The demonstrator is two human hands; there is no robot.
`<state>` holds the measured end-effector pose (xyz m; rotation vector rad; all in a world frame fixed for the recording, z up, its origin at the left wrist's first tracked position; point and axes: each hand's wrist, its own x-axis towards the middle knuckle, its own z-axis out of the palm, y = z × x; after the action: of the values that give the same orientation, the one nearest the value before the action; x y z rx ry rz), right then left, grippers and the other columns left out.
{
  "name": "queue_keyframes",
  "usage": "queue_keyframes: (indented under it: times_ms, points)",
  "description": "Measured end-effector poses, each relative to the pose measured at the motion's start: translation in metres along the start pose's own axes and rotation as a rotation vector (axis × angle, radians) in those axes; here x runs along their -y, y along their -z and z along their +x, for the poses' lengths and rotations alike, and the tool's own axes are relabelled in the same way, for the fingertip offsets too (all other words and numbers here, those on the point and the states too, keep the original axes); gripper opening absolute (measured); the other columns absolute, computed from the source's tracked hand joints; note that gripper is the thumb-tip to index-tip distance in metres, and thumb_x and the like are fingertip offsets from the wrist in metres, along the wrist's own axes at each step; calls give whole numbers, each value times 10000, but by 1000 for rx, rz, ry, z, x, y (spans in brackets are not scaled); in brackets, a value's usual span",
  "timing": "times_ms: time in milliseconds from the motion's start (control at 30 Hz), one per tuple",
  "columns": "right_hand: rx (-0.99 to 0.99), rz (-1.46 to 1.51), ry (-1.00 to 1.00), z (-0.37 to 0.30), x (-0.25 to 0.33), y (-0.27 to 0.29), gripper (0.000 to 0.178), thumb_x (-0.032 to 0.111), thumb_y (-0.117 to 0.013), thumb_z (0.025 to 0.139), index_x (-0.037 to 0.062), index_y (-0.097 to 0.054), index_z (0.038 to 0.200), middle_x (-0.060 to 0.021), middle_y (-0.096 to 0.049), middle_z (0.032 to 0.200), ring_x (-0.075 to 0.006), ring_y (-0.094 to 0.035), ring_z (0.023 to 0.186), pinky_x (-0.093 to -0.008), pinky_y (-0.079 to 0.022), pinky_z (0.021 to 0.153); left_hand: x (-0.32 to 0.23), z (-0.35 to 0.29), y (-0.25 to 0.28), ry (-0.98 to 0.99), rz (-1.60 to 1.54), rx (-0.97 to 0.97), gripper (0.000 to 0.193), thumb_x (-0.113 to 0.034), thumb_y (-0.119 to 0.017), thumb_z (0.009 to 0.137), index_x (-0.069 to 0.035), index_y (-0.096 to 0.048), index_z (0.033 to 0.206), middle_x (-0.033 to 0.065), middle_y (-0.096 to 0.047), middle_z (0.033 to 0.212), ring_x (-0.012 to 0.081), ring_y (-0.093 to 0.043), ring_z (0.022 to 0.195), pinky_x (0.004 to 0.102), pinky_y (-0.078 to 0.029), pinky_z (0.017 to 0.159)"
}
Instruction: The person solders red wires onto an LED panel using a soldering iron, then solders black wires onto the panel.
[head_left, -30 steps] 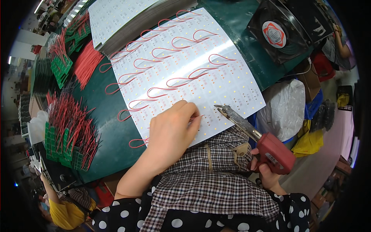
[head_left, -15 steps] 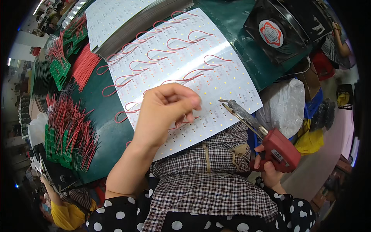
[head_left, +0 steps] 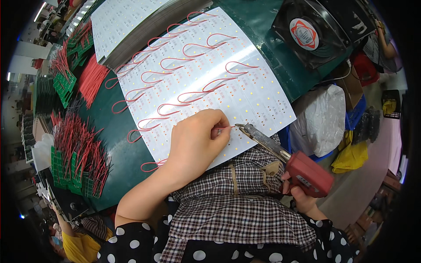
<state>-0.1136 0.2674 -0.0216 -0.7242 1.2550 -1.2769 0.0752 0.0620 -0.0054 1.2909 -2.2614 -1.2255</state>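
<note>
A white circuit board panel (head_left: 263, 103) dotted with small yellow squares lies in front of me. Looped red wires (head_left: 188, 97) stand up from it in rows. Low over the panel's near part, my left hand (head_left: 199, 140) is closed in a pinch on a red wire (head_left: 225, 128), whose end sticks out past the fingertips. My right hand (head_left: 302, 197) grips a red soldering gun (head_left: 309, 174) from below. Its dark tip (head_left: 239, 125) points left and is close to the wire end; whether they touch I cannot tell.
A thick stack of white panels (head_left: 131, 22) stands behind. Green boards with red wires (head_left: 72, 171) and a bundle of red wires (head_left: 93, 81) lie at left on the green table (head_left: 118, 144). A black fan (head_left: 309, 35) stands back right, above a plastic-bagged bin (head_left: 322, 120).
My left hand has come down and right onto the panel, with a red wire now showing at its fingertips. The soldering gun has shifted left, its tip nearer those fingers.
</note>
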Motion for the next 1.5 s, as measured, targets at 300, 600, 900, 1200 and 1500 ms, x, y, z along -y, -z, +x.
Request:
queue_keyframes:
  times_ms: [300,600,900,1200,1500]
  points:
    - [-115,-346,-29,-16,-18,9,484,167,-692,737,-45,-505,1129,-138,-591,1017,-204,-614,873,-281,-498,749,1,0,3,-17,42,22,89,-84,-619,720,-5,-586,743,61,-578,663,123,-521,573,244,-426,547]
    - [-89,-671,208,-7,-2,4,419,200,-685,729,-76,-568,1023,-151,-621,947,-224,-634,805,-307,-506,707,-4,7,5,15,75,62,90,-90,-615,719,-6,-588,733,66,-575,641,133,-527,567,250,-425,547]
    - [-338,-415,868,34,66,42,475,370,-583,834,-16,-439,1069,-124,-519,974,-121,-500,544,-223,-417,479,-6,-2,4,-126,277,-20,64,-109,-639,698,-59,-599,697,77,-561,664,249,-536,650,339,-428,581]
    - [-725,-448,708,174,105,78,257,154,-644,799,-2,-599,998,-9,-593,682,-62,-520,516,-201,-403,466,17,-27,35,-335,422,-215,65,-87,-652,657,-63,-610,702,61,-544,697,245,-515,700,361,-413,615]
    - [-783,-523,773,95,102,115,317,138,-511,883,14,-481,1173,-16,-583,1005,-16,-409,601,-169,-327,511,93,-21,131,63,682,-639,97,-107,-627,716,-36,-609,780,112,-578,771,299,-538,793,389,-436,707]
